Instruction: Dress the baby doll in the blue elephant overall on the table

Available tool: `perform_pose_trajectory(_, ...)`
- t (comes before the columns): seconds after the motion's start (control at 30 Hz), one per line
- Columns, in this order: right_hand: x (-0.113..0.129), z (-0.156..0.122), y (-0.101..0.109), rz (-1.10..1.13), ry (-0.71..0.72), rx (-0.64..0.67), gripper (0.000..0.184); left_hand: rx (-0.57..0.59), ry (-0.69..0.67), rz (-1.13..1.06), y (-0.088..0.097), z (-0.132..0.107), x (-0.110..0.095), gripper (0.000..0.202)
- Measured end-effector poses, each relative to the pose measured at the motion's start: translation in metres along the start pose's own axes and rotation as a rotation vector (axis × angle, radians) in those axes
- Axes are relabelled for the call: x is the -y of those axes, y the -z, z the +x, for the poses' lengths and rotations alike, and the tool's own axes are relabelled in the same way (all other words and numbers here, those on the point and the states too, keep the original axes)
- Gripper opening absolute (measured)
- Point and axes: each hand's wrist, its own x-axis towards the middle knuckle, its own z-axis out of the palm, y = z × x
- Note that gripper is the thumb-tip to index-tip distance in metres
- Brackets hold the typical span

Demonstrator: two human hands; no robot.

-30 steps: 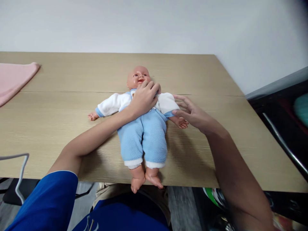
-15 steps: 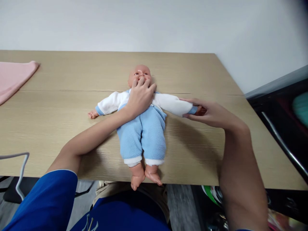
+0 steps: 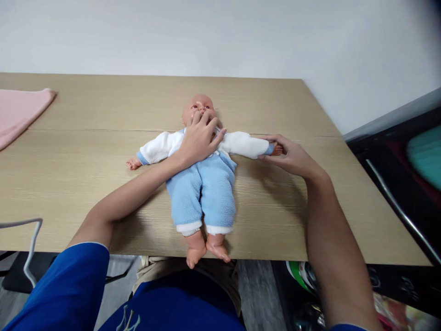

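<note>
A baby doll (image 3: pixel 203 188) in a white top and light blue trousers lies on its back on the wooden table (image 3: pixel 86 174), head away from me, feet over the near edge. My left hand (image 3: pixel 200 138) rests on the doll's chest and neck, fingers curled at the collar below its chin. My right hand (image 3: pixel 291 154) pinches the blue cuff at the end of the doll's outstretched sleeve (image 3: pixel 246 145), covering most of its small hand. The doll's other arm (image 3: pixel 148 154) lies stretched out to the left, untouched.
A pink cloth (image 3: pixel 17 115) lies at the table's far left. A white wire hanger (image 3: pixel 29 248) sticks in at the lower left. To the right of the table stands dark furniture with a metal bar (image 3: pixel 396 197). A white wall runs behind.
My right hand went from open beside the doll's arm to gripping its cuff, pulling the arm straight out to the right. My left hand crept up towards the doll's chin.
</note>
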Motion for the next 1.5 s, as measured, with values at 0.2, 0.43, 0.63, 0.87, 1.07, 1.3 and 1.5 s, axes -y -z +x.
perform_pose_trajectory(0.2,0.000,0.002,-0.005,-0.098,0.077,-0.017,0.063,-0.010,0.022,-0.055,0.005,0.000,-0.001,0.056)
perform_pose_trajectory(0.43,-0.017,0.007,-0.006,-0.290,0.124,-0.004,0.056,-0.175,0.129,-0.079,0.043,-0.019,0.001,0.064)
perform_pose_trajectory(0.63,0.027,0.002,-0.033,-0.422,0.315,-0.152,0.059,-0.279,0.249,-0.123,0.063,-0.079,0.009,0.059)
perform_pose_trajectory(0.87,0.070,-0.016,-0.110,-0.062,0.235,-0.126,0.038,-0.093,0.406,-0.228,0.077,-0.141,0.019,0.039)
perform_pose_trajectory(1.07,0.049,-0.006,-0.132,0.310,0.032,-0.098,0.066,0.054,0.495,-0.299,0.079,-0.145,0.027,0.030)
perform_pose_trajectory(1.3,0.038,0.006,-0.143,0.451,-0.070,-0.189,0.067,0.044,0.639,-0.606,0.072,-0.141,0.042,0.034)
perform_pose_trajectory(1.5,0.030,0.010,-0.140,0.469,-0.040,-0.175,0.064,-0.063,0.504,-0.500,0.056,-0.133,0.057,0.053)
